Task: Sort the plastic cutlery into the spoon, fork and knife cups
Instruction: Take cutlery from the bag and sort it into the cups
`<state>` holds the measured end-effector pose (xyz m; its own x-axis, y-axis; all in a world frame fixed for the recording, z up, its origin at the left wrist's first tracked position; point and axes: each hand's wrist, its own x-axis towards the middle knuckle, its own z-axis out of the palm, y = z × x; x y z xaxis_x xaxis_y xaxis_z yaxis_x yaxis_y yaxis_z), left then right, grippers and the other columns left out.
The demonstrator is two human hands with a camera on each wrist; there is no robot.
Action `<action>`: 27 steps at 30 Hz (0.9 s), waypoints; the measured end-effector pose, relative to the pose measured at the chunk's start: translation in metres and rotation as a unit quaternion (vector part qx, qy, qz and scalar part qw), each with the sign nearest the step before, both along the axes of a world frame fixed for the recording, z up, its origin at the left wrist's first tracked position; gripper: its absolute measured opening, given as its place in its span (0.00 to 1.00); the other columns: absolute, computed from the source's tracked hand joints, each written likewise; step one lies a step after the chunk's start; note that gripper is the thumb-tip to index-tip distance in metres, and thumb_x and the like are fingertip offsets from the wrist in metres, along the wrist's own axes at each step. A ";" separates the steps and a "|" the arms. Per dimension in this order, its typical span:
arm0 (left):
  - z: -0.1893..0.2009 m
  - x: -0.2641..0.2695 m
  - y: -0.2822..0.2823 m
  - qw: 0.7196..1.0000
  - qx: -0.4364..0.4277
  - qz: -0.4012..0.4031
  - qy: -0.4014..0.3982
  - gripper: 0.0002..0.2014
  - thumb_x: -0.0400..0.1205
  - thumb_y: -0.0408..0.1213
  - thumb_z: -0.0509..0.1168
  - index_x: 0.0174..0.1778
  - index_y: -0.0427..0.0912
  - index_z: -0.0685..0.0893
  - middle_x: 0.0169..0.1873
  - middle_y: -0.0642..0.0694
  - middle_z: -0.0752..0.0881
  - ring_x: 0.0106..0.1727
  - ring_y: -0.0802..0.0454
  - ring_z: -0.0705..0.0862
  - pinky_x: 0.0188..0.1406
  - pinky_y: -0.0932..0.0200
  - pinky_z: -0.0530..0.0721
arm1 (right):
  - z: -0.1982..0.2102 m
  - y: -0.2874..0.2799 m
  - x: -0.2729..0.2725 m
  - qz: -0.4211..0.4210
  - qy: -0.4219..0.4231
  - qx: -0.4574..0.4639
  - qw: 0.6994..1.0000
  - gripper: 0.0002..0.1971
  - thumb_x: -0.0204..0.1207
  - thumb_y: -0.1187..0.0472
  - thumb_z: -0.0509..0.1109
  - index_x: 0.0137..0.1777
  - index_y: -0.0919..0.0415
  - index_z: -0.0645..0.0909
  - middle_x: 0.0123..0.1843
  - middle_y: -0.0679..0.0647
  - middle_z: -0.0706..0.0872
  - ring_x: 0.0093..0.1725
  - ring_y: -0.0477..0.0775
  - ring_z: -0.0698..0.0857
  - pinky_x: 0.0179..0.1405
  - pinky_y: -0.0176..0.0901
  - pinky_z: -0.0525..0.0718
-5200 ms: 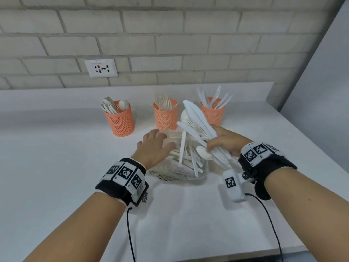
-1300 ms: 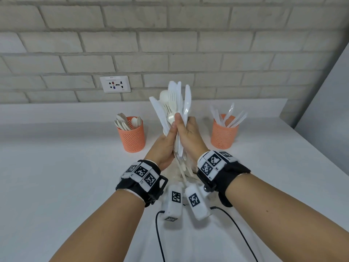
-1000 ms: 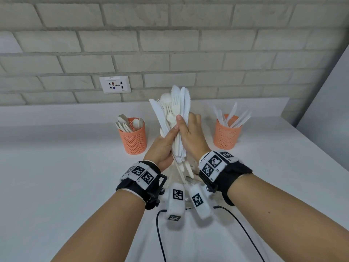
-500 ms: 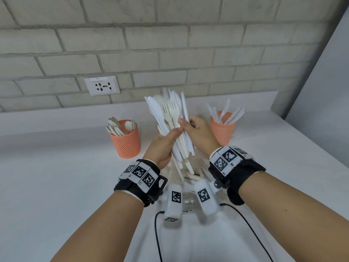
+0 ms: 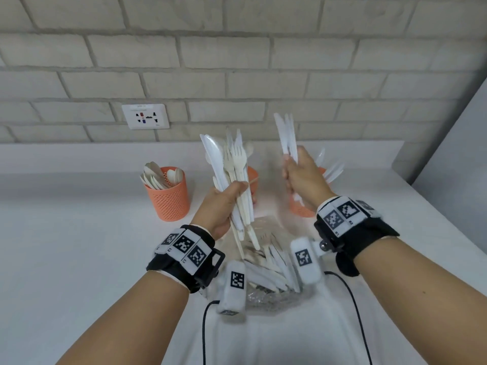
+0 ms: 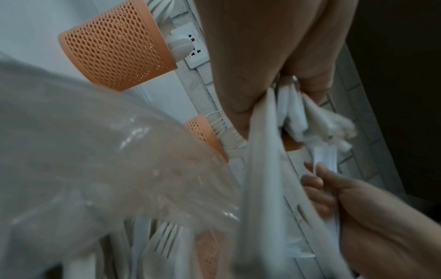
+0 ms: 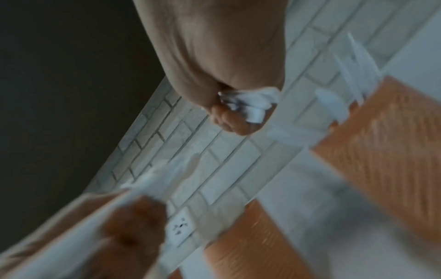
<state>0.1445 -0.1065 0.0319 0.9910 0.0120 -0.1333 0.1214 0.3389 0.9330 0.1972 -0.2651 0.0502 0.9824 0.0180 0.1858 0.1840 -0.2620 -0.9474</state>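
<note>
Above a white tabletop (image 5: pixel 79 259), the right hand (image 5: pixel 303 177) grips a few white plastic knives (image 5: pixel 286 135), blades up and near-upright, directly in front of the orange mesh knife cup (image 5: pixel 300 210) at the right, which it largely hides. The left hand (image 5: pixel 224 204) clutches a mixed bundle of white plastic cutlery (image 5: pixel 232 164), forks among it, before the middle orange mesh cup (image 5: pixel 251 177). More cutlery lies in a clear plastic bag (image 5: pixel 266 272) between the wrists. The right hand is nearer the knife cup, a short drop away.

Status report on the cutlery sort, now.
Left hand grips mixed cutlery bundle. Right hand grips knives near knife cup. Path clear.
</note>
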 end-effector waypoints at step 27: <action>0.011 0.007 -0.008 0.998 -0.046 -0.035 -0.038 0.04 0.79 0.28 0.65 0.46 0.39 0.82 0.34 0.43 0.83 0.29 0.54 0.85 0.31 0.62 0.85 | 0.034 -0.007 0.007 0.025 -0.200 -0.063 0.978 0.05 0.75 0.68 0.69 0.47 0.60 0.84 0.38 0.48 0.82 0.33 0.31 0.79 0.37 0.23 0.76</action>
